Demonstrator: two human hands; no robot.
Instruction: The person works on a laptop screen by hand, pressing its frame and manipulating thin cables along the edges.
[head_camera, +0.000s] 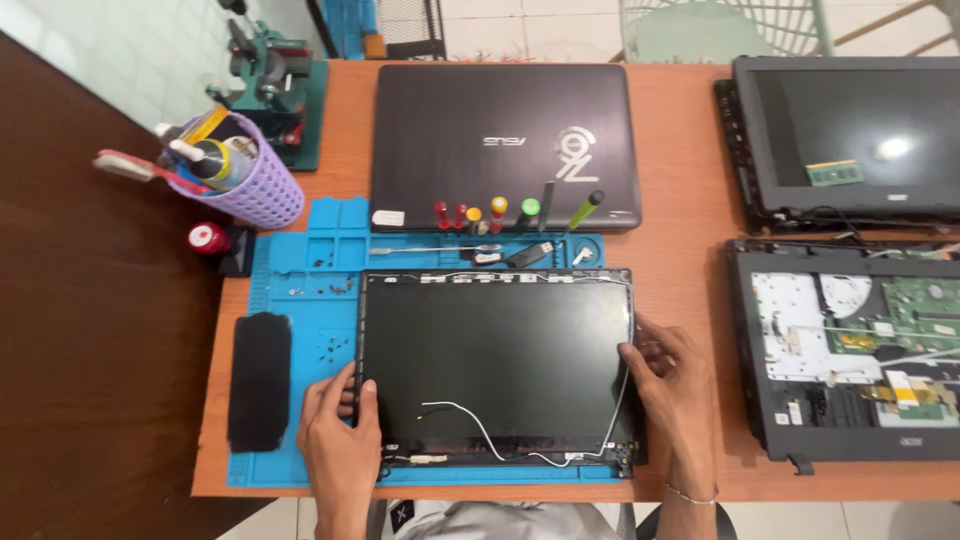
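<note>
Nearest the camera, the person's two hands frame a bare laptop display panel (495, 365) that lies flat on a blue repair mat (300, 290) at the front of the orange desk (680, 180). The left hand (340, 425) curls over the panel's lower left edge, thumb on the dark glass and fingers wrapped around the side, gripping it. The right hand (668, 375) presses against the right edge, fingers bent onto the rim and holding it too.

Judging by how things lie, the panel is already well into disassembly: its front bezel is off, the metal frame strip along the top shows, and thin white and black cables (480, 420) trail loose across the lower glass and along the bottom edge. The panel still sits in its back cover, so lifting it free appears not yet done. Small screws (330, 288) lie scattered in the mat's shallow trays to the left, beside a black rectangular pad (259, 380).

Farther back, a row of screwdrivers (500, 212) with red, yellow and green handles stands along the mat's top edge, with tweezers (430, 249) lying below them. Behind these rests a closed dark laptop (505, 130). At left stands a lilac basket (255, 185) of tools. To the right lie an opened laptop base (850, 350) with its green circuit board exposed, and above it another dark display (850, 130).
</note>
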